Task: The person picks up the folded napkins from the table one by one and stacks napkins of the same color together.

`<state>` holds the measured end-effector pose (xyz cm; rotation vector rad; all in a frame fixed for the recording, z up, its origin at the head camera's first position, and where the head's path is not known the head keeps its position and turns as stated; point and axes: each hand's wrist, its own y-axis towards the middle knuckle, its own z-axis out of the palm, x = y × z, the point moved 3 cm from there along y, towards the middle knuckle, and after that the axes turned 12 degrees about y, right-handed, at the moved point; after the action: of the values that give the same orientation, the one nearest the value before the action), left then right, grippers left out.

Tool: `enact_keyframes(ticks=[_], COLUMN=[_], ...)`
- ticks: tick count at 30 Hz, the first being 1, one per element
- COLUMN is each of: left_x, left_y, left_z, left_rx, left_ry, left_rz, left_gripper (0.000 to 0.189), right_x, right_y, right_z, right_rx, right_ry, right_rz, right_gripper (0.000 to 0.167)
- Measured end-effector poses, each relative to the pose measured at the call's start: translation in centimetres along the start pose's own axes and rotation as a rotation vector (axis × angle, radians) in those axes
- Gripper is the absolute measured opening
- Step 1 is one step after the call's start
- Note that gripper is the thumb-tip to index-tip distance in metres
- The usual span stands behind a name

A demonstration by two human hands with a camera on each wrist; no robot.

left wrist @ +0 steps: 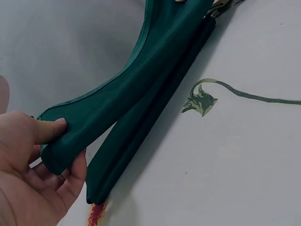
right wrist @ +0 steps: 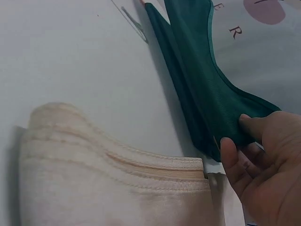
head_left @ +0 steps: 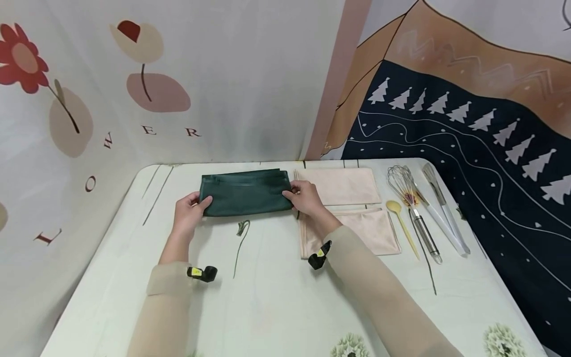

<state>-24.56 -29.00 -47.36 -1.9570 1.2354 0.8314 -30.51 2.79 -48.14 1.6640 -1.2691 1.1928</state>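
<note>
A folded dark green cloth [head_left: 245,196] spans the gap between both hands near the back of the table. At its left end my left hand [head_left: 186,214] pinches an edge, thumb on top and fingers beneath. My right hand [head_left: 307,197] pinches the opposite end in the same way. Both wrist views show the upper layer of the green cloth [left wrist: 155,61] lifted apart from a lower folded layer that stays near the table. Right of it lie two folded pale pink cloths, a back one [head_left: 343,186] and a front one [head_left: 363,230], partly under the right forearm.
Along the right side lie a yellow spoon [head_left: 401,223], a metal whisk [head_left: 424,230] and tongs [head_left: 443,210]. A printed flower stem [head_left: 241,243] marks the white tablecloth [head_left: 267,307]. Patterned curtains [head_left: 250,74] border the table behind and at both sides.
</note>
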Motion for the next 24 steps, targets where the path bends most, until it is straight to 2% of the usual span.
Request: enact_keyframes(ticks=[5, 12, 17, 24], left_x=[0.1, -0.2, -0.3, 0.1], left_y=[1.0, 2.6, 3.4, 4.0], left_z=[0.0, 0.2, 0.4, 0.2], left_rx=[-0.002, -0.012, -0.011, -0.048], left_ry=[0.002, 0.031, 0.041, 0.053], left_rz=[0.002, 0.006, 0.007, -0.003], left_gripper=[0.045, 0.045, 0.044, 0.043], right_x=[0.1, 0.4, 0.5, 0.3], right_y=[0.9, 1.9, 2.5, 2.9], right_z=[0.2, 0.5, 0.8, 1.3], right_rx=[-0.024, -0.045, -0.055, -0.034], right_ry=[0.031, -0.019, -0.003, 0.047], right_rz=[0.019, 0.027, 0.064, 0.105], right_gripper=[0.015, 0.017, 0.028, 0.037])
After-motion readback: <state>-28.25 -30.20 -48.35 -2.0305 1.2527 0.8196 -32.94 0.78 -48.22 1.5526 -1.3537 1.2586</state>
